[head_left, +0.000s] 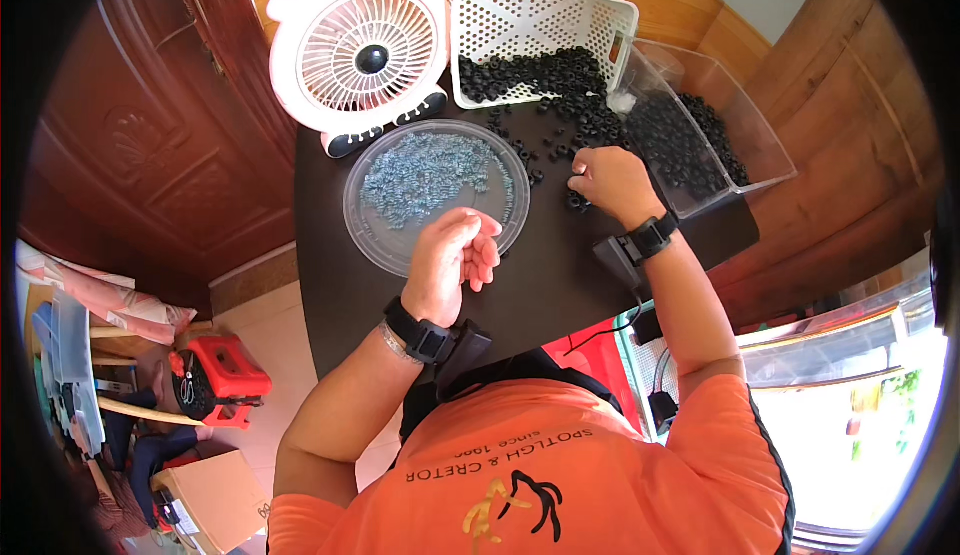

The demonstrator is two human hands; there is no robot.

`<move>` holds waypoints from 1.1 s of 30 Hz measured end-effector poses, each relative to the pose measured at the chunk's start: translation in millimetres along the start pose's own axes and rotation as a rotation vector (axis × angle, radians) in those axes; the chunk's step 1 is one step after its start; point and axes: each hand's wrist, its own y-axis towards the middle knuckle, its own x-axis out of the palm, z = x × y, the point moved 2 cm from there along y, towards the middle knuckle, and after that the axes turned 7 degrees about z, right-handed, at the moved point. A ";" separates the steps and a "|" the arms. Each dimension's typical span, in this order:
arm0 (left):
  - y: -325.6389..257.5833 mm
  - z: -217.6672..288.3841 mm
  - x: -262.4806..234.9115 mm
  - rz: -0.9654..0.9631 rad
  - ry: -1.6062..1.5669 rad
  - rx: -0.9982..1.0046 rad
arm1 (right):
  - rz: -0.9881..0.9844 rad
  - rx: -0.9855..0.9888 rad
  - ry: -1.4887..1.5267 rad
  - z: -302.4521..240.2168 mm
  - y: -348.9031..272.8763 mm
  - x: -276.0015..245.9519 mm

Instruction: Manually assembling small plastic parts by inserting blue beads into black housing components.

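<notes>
My left hand (455, 260) hovers over the near rim of a round clear plastic tray (372, 240). Its fingers curl in toward the thumb, and whatever lies inside them is hidden. Many small, shiny, pale-blue metallic pieces (425, 175) are spread in that tray. To the right, my right hand (615, 183) is down at the dark tabletop with its fingers pinched together. A small black piece (576, 182) shows at its fingertips, and more black pieces (577, 202) lie just below them. Loose black pieces (590, 120) also trail across the table beyond that hand.
A white perforated basket (545, 5), tipped toward me, spills black pieces at the back. Right of it stands a clear plastic bin (765, 160) with more of them. A white fan (300, 75) stands at back left. A red plastic stool (235, 375) is on the floor.
</notes>
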 end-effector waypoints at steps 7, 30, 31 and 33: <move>1.7 -1.1 -4.6 -0.001 -0.010 -0.025 | 0.164 -0.055 0.387 -28.4 -1.0 -8.0; 0.5 3.8 0.7 -0.142 -0.028 0.045 | 0.214 -0.253 0.809 -117.8 -40.1 -39.4; 0.9 4.3 1.5 -0.145 -0.026 0.045 | 0.262 -0.293 0.800 -117.1 -40.7 -39.2; 0.7 4.7 1.9 -0.133 -0.023 0.041 | 0.300 -0.318 0.769 -118.0 -41.8 -38.1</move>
